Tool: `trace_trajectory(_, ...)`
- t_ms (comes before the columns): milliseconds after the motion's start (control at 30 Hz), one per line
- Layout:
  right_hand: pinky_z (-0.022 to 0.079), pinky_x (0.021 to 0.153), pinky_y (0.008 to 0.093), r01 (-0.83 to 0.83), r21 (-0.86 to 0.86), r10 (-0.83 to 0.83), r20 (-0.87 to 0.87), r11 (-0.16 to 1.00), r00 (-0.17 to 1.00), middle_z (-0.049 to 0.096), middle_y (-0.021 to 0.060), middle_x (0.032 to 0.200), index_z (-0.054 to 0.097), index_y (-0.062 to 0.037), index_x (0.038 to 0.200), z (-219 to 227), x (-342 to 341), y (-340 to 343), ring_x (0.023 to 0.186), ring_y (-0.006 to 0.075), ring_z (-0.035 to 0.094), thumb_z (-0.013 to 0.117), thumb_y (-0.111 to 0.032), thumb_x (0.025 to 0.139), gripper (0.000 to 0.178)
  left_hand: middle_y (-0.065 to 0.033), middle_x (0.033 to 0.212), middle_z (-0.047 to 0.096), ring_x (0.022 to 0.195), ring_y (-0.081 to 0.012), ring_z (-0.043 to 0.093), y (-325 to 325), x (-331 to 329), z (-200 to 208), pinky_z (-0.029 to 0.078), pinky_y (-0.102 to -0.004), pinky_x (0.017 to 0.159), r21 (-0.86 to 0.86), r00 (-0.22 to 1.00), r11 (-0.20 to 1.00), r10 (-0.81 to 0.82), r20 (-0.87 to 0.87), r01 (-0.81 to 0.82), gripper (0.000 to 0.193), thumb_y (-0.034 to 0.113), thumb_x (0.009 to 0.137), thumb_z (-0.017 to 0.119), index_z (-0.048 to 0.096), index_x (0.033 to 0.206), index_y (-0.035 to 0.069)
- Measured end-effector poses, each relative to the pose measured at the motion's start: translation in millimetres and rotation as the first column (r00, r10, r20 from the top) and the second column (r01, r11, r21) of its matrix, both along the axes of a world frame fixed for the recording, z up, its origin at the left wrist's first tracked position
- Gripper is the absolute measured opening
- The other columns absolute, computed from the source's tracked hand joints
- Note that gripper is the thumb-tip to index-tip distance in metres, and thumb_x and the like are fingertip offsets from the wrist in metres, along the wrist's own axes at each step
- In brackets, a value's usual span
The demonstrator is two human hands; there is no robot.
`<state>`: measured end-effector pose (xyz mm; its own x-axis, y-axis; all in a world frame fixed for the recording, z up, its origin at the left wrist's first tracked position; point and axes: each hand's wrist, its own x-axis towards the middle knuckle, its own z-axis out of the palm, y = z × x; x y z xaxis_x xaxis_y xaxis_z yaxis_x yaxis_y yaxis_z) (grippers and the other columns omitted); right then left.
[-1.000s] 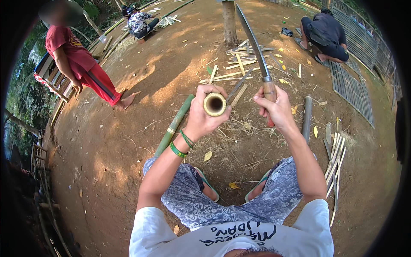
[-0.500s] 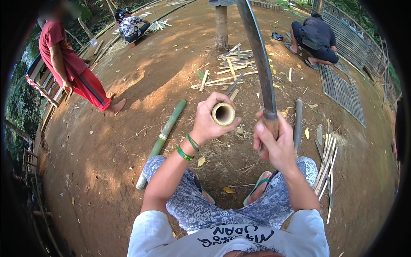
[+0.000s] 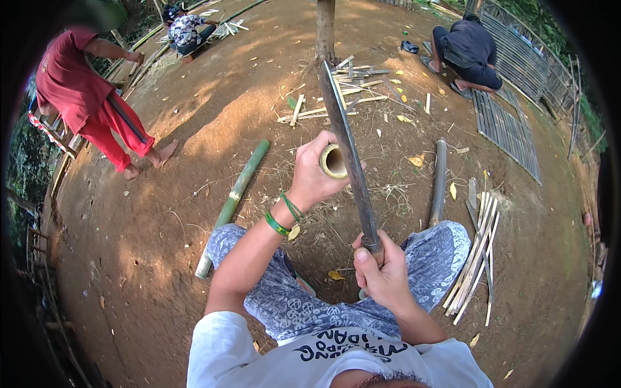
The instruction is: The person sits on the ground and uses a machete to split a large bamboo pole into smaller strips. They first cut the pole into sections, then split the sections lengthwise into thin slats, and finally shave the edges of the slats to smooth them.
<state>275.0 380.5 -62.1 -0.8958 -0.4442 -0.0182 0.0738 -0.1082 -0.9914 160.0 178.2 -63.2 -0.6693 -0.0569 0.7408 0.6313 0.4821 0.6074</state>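
My left hand (image 3: 313, 169) is wrapped around a hollow bamboo tube (image 3: 326, 161), its open round end facing up toward me. In my right hand (image 3: 381, 268) is the wooden handle of a machete (image 3: 349, 155). The long dark blade points away and slightly left, passing across the right side of the tube's rim. Whether the blade touches the rim I cannot tell. The lower part of the tube is hidden behind my hand.
A green bamboo pole (image 3: 236, 200) lies left of my knee, a darker pole (image 3: 439, 181) to the right. Thin split strips (image 3: 475, 255) lie beside my right knee; more strips (image 3: 343, 94) are near a tree trunk (image 3: 325, 32). A person in red (image 3: 74, 84) and two squatting people are farther off.
The machete has come down and left, from raised upright on the right to across the tube's end. My right hand is lower and nearer me. The person in red has bent forward.
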Motion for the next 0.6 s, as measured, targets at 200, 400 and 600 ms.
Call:
trace_trajectory(200, 0.039, 0.045, 0.0218, 0.002, 0.047, -0.001, -0.029, 0.999, 1.0, 0.054, -0.0029, 0.06, 0.057, -0.0023, 0.099, -5.2, -4.9, -7.5, 0.049, 0.003, 0.05, 0.066, -0.025, 0.098, 0.025, -0.0009, 0.076, 0.065, 0.066, -0.0102, 0.062, -2.8, 2.0, -5.5, 0.051, -0.027, 0.062, 0.009, 1.0, 1.0, -0.011, -0.003, 0.011, 0.036, 0.016, 0.068, 0.089, 0.061, 0.09, 0.008)
trace_trajectory(400, 0.039, 0.045, 0.0221, -0.002, 0.045, 0.003, -0.04, 0.999, 0.999, 0.054, -0.003, 0.059, 0.057, -0.0019, 0.099, -7.4, -8.3, -13.5, 0.049, 0.003, 0.05, 0.066, -0.025, 0.098, 0.025, -0.0007, 0.075, 0.065, 0.065, -0.0095, 0.06, -5.6, 6.2, -7.8, 0.05, -0.026, 0.061, -0.003, 1.0, 1.0, -0.011, 0.023, 0.012, 0.035, 0.015, 0.068, 0.088, 0.062, 0.09, 0.008)
trace_trajectory(600, 0.038, 0.044, 0.0223, 0.001, 0.051, 0.003, -0.068, 0.999, 0.998, 0.054, -0.0037, 0.059, 0.057, -0.0022, 0.098, -9.2, -10.6, -15.0, 0.049, 0.0026, 0.049, 0.066, -0.025, 0.098, 0.024, -0.0015, 0.076, 0.066, 0.067, -0.0105, 0.062, -6.9, 7.6, -8.5, 0.05, -0.0265, 0.062, -0.006, 0.999, 0.999, -0.035, 0.034, 0.036, 0.034, 0.013, 0.068, 0.087, 0.062, 0.09, 0.007)
